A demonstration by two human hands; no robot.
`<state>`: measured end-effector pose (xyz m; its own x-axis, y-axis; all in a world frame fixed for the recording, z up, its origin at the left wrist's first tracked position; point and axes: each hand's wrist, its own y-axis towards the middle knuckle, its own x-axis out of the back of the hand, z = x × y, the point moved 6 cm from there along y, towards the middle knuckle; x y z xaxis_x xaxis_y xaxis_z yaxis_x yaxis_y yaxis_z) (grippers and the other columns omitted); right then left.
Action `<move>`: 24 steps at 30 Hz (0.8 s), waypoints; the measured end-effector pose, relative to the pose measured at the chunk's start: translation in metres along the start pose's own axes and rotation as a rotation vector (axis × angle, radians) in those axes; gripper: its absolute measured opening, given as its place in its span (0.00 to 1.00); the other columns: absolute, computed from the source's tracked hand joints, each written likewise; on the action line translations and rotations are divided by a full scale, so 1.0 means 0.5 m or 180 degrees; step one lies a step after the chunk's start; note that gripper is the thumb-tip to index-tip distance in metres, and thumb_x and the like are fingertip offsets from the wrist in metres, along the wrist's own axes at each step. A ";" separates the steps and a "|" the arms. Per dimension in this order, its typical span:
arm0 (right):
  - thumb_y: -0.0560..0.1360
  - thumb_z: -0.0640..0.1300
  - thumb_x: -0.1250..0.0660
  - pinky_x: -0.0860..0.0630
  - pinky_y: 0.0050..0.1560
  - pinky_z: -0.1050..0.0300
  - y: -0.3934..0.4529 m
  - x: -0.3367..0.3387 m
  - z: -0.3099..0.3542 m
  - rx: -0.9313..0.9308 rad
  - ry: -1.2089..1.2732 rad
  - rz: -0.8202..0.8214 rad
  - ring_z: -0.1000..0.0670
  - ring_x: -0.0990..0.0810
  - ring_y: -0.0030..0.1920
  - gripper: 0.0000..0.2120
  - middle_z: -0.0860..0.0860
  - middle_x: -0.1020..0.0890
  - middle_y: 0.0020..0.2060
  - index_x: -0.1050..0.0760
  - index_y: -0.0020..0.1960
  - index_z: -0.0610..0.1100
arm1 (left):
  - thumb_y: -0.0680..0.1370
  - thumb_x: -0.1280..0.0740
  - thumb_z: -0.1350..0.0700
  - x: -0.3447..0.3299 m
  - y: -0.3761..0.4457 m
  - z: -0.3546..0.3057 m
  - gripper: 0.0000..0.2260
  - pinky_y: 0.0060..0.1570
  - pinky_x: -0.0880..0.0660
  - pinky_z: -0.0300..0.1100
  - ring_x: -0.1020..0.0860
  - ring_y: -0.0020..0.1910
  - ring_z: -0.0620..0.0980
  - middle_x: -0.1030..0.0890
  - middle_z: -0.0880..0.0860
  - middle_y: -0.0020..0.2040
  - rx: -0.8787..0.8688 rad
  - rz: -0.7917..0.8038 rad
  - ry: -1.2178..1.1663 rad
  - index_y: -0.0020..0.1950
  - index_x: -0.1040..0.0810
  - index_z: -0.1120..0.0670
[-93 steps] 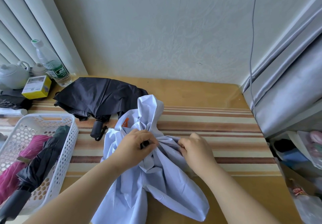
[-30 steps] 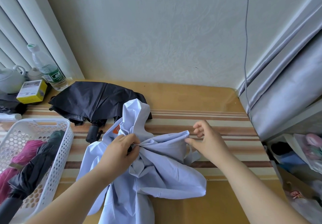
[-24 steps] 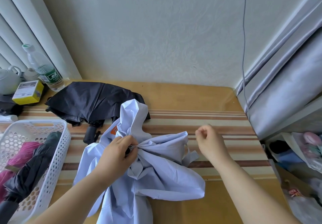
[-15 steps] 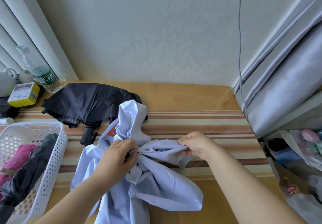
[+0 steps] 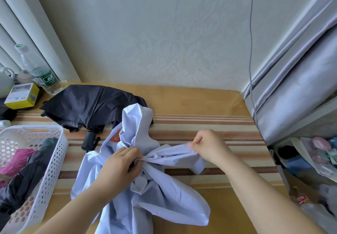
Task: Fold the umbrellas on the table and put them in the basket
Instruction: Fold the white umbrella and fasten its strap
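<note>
Pale blue umbrella (image 5: 151,193) sprawls crumpled across the striped desk (image 5: 209,124), left hand (image 5: 121,166) clenching its gathered middle, right hand (image 5: 209,145) pinching a fold taut; its shaft is buried under fabric, white basket (image 5: 49,164) cut off at left

Pale blue umbrella (image 5: 160,202) matt cloth; basket (image 5: 52,162) perforated white plastic.

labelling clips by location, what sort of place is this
Probably a room in a home: a striped table against a wallpapered wall, a teapot, and household clutter on a side shelf.
</note>
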<state>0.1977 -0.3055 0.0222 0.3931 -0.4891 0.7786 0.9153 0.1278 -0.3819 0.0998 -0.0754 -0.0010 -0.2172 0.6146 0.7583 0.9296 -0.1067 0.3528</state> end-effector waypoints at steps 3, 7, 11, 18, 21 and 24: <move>0.78 0.48 0.34 0.34 0.33 0.57 -0.005 0.030 0.025 0.0339 -0.0283 -0.0705 0.50 0.28 0.33 0.12 0.52 0.26 0.30 0.29 0.39 0.44 | 0.71 0.42 0.55 -0.005 0.005 -0.007 0.02 0.34 0.32 0.37 0.33 0.35 0.45 0.30 0.44 0.39 -0.0015 0.0004 -0.0027 0.42 0.32 0.48; 0.78 0.44 0.33 0.29 0.33 0.61 0.008 0.031 0.000 -0.0003 0.1303 -0.0535 0.57 0.27 0.25 0.05 0.53 0.22 0.25 0.25 0.45 0.43 | 0.71 0.43 0.54 0.001 0.008 0.004 0.01 0.33 0.34 0.35 0.32 0.35 0.45 0.28 0.44 0.34 0.0114 0.0000 -0.0017 0.41 0.33 0.47; 0.77 0.46 0.32 0.29 0.32 0.63 -0.005 -0.007 -0.019 -0.0708 0.1602 0.0761 0.53 0.23 0.30 0.08 0.47 0.18 0.33 0.24 0.52 0.42 | 0.72 0.42 0.53 0.004 0.000 0.006 0.01 0.34 0.32 0.36 0.32 0.36 0.45 0.25 0.45 0.34 0.0044 -0.0032 0.0026 0.42 0.32 0.48; 0.74 0.37 0.32 0.35 0.29 0.62 -0.003 -0.046 -0.022 -0.1005 0.0678 0.0829 0.51 0.24 0.31 0.07 0.45 0.19 0.34 0.27 0.39 0.43 | 0.72 0.42 0.54 -0.002 -0.005 0.002 0.01 0.34 0.33 0.35 0.33 0.35 0.44 0.27 0.43 0.34 -0.0041 -0.0003 0.0112 0.42 0.32 0.48; 0.71 0.33 0.36 0.34 0.32 0.60 0.005 -0.022 -0.007 -0.0623 0.0224 0.0302 0.47 0.25 0.34 0.10 0.48 0.22 0.32 0.29 0.36 0.46 | 0.72 0.42 0.54 -0.006 -0.007 0.001 0.01 0.34 0.31 0.38 0.32 0.35 0.44 0.25 0.45 0.34 -0.0017 0.0016 0.0049 0.42 0.31 0.49; 0.70 0.34 0.43 0.37 0.29 0.58 0.002 0.018 0.012 -0.0240 0.0103 -0.0627 0.48 0.29 0.33 0.10 0.52 0.27 0.31 0.30 0.40 0.48 | 0.71 0.42 0.56 -0.020 -0.002 -0.016 0.01 0.33 0.32 0.40 0.33 0.34 0.45 0.28 0.45 0.33 -0.0133 0.0070 0.0029 0.39 0.32 0.51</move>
<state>0.2028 -0.3046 0.0319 0.2031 -0.5259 0.8259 0.9646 -0.0374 -0.2610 0.0986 -0.0878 -0.0045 -0.1997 0.6046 0.7711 0.9210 -0.1528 0.3583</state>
